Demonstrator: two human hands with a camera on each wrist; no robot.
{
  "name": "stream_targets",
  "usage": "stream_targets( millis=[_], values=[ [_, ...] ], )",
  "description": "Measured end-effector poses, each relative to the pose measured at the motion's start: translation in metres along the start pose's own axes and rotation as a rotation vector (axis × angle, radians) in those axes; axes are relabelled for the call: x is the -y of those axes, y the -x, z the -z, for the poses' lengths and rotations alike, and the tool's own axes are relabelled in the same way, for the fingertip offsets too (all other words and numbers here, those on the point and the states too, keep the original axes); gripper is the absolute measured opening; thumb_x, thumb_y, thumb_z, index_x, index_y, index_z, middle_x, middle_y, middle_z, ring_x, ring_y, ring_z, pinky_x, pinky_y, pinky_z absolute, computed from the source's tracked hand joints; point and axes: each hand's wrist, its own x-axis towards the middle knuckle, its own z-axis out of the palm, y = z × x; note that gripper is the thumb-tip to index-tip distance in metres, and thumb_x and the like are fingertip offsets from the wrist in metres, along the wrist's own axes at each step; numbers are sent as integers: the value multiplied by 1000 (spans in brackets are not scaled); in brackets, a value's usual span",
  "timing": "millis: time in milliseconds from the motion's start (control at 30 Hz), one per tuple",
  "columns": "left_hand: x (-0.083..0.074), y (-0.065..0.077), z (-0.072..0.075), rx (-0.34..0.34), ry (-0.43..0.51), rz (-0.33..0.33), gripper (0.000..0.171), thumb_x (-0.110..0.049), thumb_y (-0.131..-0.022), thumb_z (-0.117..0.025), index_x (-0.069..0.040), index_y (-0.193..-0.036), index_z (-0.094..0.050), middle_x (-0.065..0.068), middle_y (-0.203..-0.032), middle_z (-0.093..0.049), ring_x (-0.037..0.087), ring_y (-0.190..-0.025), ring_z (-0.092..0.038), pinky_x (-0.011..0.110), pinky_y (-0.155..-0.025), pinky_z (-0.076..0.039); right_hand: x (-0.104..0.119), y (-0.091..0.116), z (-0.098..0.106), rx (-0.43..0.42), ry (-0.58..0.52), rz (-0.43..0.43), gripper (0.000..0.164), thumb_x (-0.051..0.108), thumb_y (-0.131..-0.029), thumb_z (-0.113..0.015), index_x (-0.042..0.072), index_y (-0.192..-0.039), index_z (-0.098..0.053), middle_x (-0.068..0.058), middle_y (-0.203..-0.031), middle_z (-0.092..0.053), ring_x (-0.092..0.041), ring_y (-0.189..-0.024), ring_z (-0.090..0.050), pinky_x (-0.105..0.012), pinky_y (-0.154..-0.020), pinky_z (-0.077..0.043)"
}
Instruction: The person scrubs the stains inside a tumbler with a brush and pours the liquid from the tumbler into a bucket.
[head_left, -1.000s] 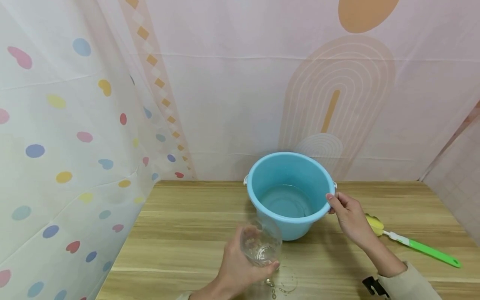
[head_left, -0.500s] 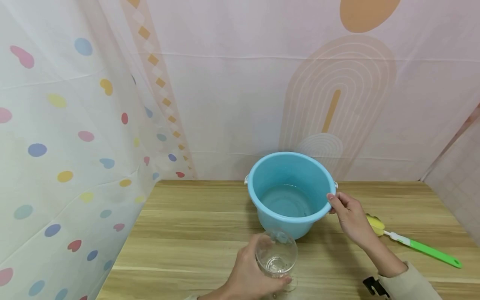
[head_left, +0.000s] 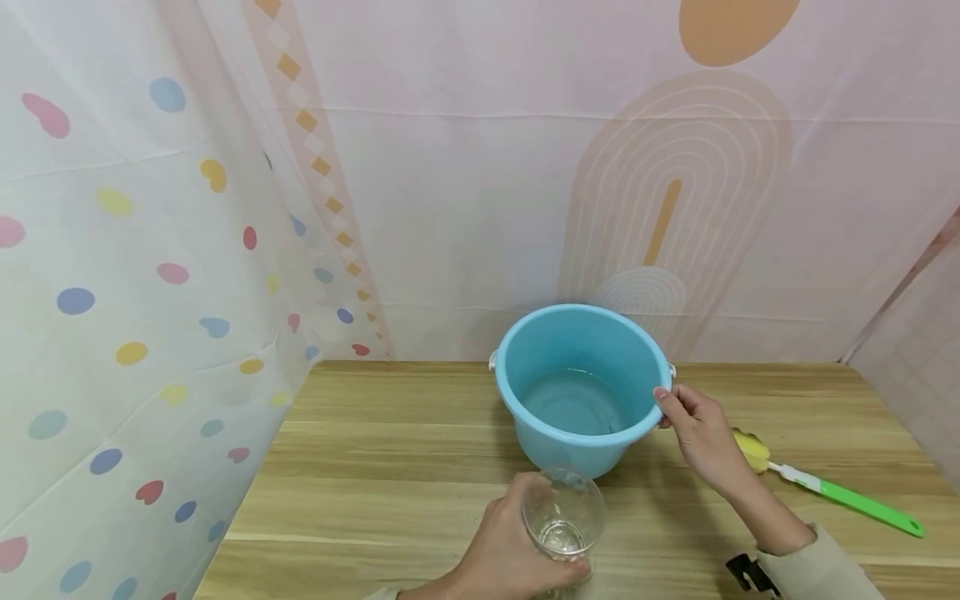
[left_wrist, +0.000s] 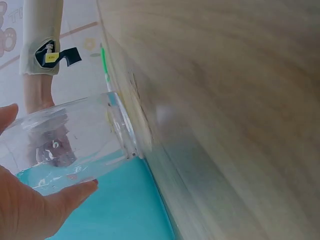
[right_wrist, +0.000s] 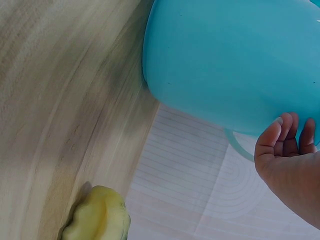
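A clear drinking glass (head_left: 576, 510) stands nearly upright in front of the bucket. My left hand (head_left: 506, 546) grips it from the side, fingers behind and thumb across the front. In the left wrist view, the base of the glass (left_wrist: 122, 127) is right at the tabletop. Behind it sits a light blue bucket (head_left: 570, 457) with shallow water inside. My right hand (head_left: 703, 437) pinches the bucket's right rim, thumb on top and fingers curled beneath. The right wrist view shows those curled fingers (right_wrist: 287, 132) against the bucket's outer wall.
A bottle brush (head_left: 862, 504) with a yellow sponge head and green handle lies right of the bucket. Patterned curtains (head_left: 450, 208) hang behind and left of the wooden table (head_left: 360, 475). The bucket's pale handle (right_wrist: 237, 145) hangs down its far side.
My left hand has carried the glass to the right and toward me, over the wet ring on the table, and straightened it from a tilt. My right hand and the bucket have stayed put.
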Motion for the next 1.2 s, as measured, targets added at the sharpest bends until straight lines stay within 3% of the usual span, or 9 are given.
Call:
stream_targets(
  millis=[233, 600, 1067, 1200],
  values=[
    [3, -2, -1, 46, -20, -14, 81, -40, -68, -100, -12, -129, -54, 5, -118, -68, 16, -108, -65, 31, -90, -54, 0, 1, 0, -5, 1, 3, 38, 32, -112, -53, 1, -92, -64, -11, -82, -62, -16, -64, -41, -32, -60, -39],
    [-2, -1, -2, 112, -7, 61, 84, -33, -67, -101, -10, -132, -54, 10, -124, -66, 17, -111, -64, 31, -91, -52, 0, 2, -1, -8, 0, 4, 39, 32, -112, -52, 1, -92, -64, -11, -82, -62, -16, -64, -41, -31, -61, -40],
    [2, -2, 2, 146, -8, 7, 89, -31, -67, -102, -9, -138, -52, 8, -133, -62, 17, -118, -61, 33, -97, -52, 0, 0, -2, -3, 4, 0, 39, 33, -112, -52, 1, -93, -64, -9, -81, -61, -16, -62, -40, -32, -59, -39],
    [5, 0, 5, 167, 27, -14, 96, -29, -67, -103, -15, -145, -49, 2, -138, -60, 16, -122, -59, 34, -101, -50, 0, 1, 0, 19, 19, -11, 39, 35, -112, -52, 2, -95, -65, -7, -84, -62, -16, -66, -45, -31, -62, -42]
  ],
)
